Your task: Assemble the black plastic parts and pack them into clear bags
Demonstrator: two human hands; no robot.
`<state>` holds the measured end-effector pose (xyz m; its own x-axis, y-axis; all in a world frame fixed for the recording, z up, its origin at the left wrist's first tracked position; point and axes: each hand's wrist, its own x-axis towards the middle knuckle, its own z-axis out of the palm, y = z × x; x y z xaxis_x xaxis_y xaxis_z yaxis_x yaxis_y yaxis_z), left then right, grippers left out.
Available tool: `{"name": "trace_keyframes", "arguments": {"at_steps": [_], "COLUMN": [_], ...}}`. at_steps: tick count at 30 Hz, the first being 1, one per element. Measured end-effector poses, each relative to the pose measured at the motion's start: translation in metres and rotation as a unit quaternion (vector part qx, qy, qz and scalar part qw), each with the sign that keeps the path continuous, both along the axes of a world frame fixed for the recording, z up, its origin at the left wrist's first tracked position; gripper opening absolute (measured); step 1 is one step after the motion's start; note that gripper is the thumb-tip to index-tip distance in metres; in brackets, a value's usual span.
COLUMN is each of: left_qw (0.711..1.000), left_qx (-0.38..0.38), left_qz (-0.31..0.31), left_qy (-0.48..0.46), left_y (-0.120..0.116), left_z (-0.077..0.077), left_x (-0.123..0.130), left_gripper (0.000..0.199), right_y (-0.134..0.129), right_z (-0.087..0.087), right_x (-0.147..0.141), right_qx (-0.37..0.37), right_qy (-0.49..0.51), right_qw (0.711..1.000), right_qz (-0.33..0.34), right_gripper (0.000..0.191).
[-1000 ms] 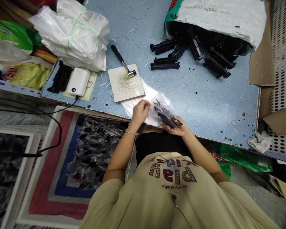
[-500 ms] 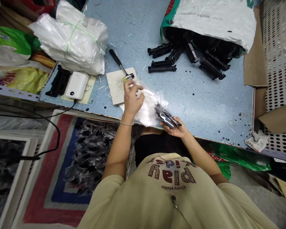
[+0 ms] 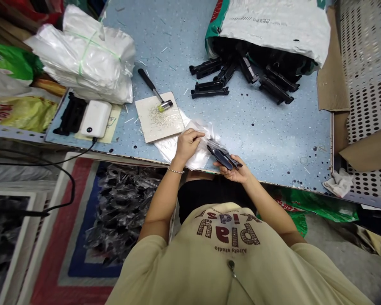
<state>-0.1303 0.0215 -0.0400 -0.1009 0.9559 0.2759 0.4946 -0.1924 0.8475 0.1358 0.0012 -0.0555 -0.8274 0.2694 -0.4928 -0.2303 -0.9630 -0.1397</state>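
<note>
My right hand (image 3: 233,170) is closed around dark plastic parts (image 3: 222,156), long and narrow, at the table's front edge. Thin clear film shows by the parts' far end. My left hand (image 3: 188,146) is pinched, thumb and fingertips together at the edge of a clear plastic bag (image 3: 206,129); the exact grip is too small to make out. Beneath it lies a stack of white, see-through bags (image 3: 168,148). Beyond that, a hammer (image 3: 155,90) with a black handle rests on a pale square board (image 3: 146,114) strewn with small specks.
Several black plastic parts (image 3: 209,88) spill from a large white-and-green sack (image 3: 273,29) at the back. A tied bundle of clear bags (image 3: 85,59) and a white power bank (image 3: 96,118) with a cable stand left. Wrapped dark pieces (image 3: 123,203) fill a crate below the table.
My left hand has come down and right from beside the hammer head, its spread fingers drawing together at the clear bag. My right hand keeps hold of the black parts. The view has shifted slightly.
</note>
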Motion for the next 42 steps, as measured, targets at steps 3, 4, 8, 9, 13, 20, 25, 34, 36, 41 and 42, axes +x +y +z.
{"name": "trace_keyframes", "arguments": {"at_steps": [3,4,8,9,13,20,25,34,36,41,42], "left_qw": [0.999,0.997,0.978,0.966,0.925,0.972,0.982,0.987,0.983,0.996,0.996], "left_qx": [-0.023,-0.030,-0.121,-0.147,-0.191,-0.166,-0.162,-0.081,-0.084,-0.042,-0.035], "left_qz": [0.027,0.040,0.078,0.086,0.103,-0.039,-0.091,-0.112,-0.133,0.013,0.039], "left_qy": [-0.038,-0.050,-0.154,-0.192,-0.313,-0.162,0.037,0.086,0.095,0.077,0.076], "left_y": [0.004,0.004,0.005,0.006,0.008,0.009,0.009,0.001,0.000,0.004,0.005], "left_z": [0.005,0.006,0.011,0.013,0.019,0.035,0.031,0.012,0.010,-0.004,-0.007], "left_x": [0.004,0.006,0.014,0.015,0.018,0.010,0.004,0.002,0.003,0.015,0.019], "left_gripper": [0.026,0.026,0.025,0.026,0.027,0.016,0.026,0.024,0.020,0.026,0.026], "right_y": [0.000,0.000,-0.001,-0.002,-0.004,-0.009,-0.019,-0.021,-0.020,-0.020,-0.021], "right_z": [0.001,0.002,0.003,0.003,0.000,0.005,0.017,0.029,0.030,0.030,0.030], "right_x": [0.001,0.001,0.002,0.003,0.006,0.004,-0.004,-0.006,-0.006,-0.009,-0.010], "right_qx": [0.010,0.012,0.025,0.032,0.050,0.116,0.204,0.222,0.226,0.254,0.259], "right_qy": [0.000,0.002,0.018,0.023,0.026,-0.037,-0.155,-0.214,-0.220,-0.230,-0.232], "right_qw": [1.000,1.000,1.000,0.999,0.998,0.992,0.965,0.951,0.949,0.940,0.937], "right_qz": [0.001,0.001,0.003,0.009,0.038,0.041,0.062,0.020,0.022,0.009,0.005], "right_gripper": [0.061,0.060,0.055,0.054,0.048,0.040,0.046,0.047,0.048,0.051,0.051]}}
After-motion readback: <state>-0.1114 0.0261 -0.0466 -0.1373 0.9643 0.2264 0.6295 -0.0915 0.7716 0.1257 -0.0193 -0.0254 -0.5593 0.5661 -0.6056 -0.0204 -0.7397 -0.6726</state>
